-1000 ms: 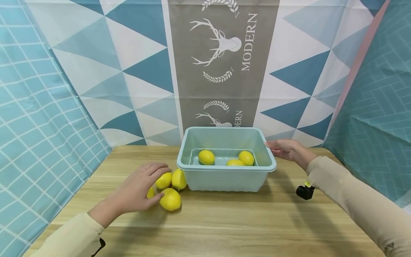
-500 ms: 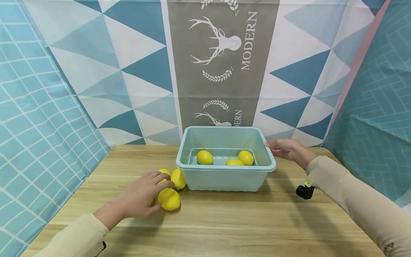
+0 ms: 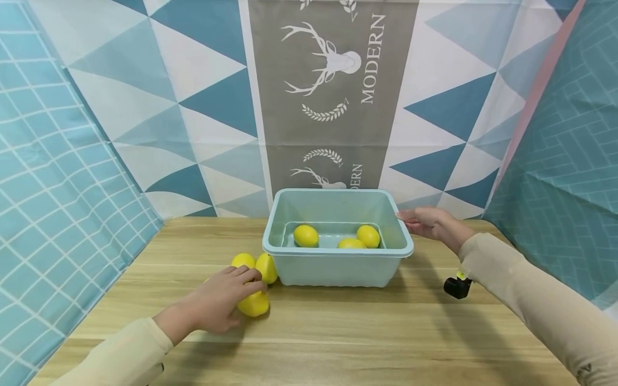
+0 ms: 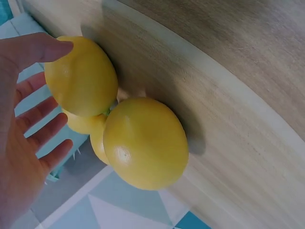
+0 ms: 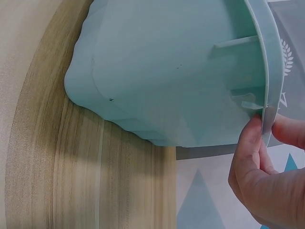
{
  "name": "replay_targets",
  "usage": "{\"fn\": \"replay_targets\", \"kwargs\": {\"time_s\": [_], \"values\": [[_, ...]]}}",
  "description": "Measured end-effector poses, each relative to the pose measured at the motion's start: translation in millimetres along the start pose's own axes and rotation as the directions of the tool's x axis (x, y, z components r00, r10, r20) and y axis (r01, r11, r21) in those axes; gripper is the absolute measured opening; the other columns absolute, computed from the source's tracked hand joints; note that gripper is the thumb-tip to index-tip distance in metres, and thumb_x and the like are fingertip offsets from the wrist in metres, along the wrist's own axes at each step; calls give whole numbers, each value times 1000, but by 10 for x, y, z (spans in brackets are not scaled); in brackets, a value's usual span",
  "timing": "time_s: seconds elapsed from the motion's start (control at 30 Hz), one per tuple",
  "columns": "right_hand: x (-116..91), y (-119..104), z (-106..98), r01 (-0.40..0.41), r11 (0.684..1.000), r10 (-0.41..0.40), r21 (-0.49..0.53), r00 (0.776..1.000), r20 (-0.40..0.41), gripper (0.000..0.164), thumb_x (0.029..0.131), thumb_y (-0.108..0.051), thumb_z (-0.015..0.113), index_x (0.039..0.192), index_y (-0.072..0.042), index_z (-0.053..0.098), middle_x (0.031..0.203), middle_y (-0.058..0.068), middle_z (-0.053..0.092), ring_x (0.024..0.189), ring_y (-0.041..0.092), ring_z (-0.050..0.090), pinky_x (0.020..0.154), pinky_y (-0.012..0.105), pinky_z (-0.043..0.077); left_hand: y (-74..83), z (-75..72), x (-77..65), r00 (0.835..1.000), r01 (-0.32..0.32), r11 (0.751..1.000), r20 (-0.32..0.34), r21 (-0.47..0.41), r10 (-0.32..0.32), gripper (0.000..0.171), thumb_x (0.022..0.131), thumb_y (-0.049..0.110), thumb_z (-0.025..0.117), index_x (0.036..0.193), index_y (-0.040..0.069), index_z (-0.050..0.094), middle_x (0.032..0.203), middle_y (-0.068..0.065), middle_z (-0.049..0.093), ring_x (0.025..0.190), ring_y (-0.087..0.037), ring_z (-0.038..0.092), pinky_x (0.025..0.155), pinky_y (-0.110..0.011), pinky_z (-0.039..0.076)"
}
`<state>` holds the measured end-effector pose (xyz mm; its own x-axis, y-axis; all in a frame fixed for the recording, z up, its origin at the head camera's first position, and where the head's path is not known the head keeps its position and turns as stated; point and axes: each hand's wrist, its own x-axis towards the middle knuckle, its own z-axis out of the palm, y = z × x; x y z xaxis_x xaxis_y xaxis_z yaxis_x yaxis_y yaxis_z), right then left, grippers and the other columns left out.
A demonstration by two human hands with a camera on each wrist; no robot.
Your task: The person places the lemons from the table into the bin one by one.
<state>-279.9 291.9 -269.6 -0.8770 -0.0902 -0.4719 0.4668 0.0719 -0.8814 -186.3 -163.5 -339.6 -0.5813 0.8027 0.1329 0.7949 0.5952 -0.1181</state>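
Observation:
My left hand reaches over a front lemon on the table. In the left wrist view, its thumb overlaps the top of that lemon, and the spread fingers lie along its other side without closing round it. Another lemon sits nearby, with two more partly hidden behind. My right hand pinches the right rim of a pale blue-green plastic bin; the right wrist view shows thumb and fingers on either side of the rim. Three lemons lie inside the bin.
Two lemons rest against each other just left of the bin on the wooden table. A small black object is by the right sleeve. Patterned cloth hangs behind and at both sides.
My left hand has moved down and slightly right, onto the front lemon. My right hand stays on the bin's rim; the view has shifted slightly.

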Motion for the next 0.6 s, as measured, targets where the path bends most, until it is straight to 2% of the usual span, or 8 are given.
{"fn": "replay_targets", "kwargs": {"time_s": [0.13,0.3,0.37,0.6], "values": [[20,1,-13,-1,1000,1,-9,1000,7,29,95,-13,58,121,-5,48,92,-2,58,81,5,60,80,14,54,-1,14,38,1000,4,1000,30,-4,-4,60,62,13,80,118,20,57,112,4,54,103,-17,51,90,-42,49],[51,6,-5,8,1000,-8,-30,1000,4,54,95,-15,58,142,-1,36,101,0,54,82,4,60,81,14,54,-21,53,90,999,15,1000,52,-1,-15,59,62,16,81,116,22,58,107,6,54,98,-15,52,87,-39,50],[60,10,-1,8,999,-8,-33,1000,1,60,95,-15,58,146,0,31,102,0,54,82,5,59,80,14,54,-22,69,102,998,22,1000,64,-10,-21,58,62,17,81,115,23,58,105,7,54,96,-13,51,84,-37,50],[65,11,-36,9,999,-9,-40,1000,19,49,95,-14,57,139,0,40,86,-5,62,77,4,60,77,13,54,-38,117,146,992,47,998,115,-50,-41,59,63,17,80,117,23,57,105,7,53,94,-12,50,82,-36,51]]}}
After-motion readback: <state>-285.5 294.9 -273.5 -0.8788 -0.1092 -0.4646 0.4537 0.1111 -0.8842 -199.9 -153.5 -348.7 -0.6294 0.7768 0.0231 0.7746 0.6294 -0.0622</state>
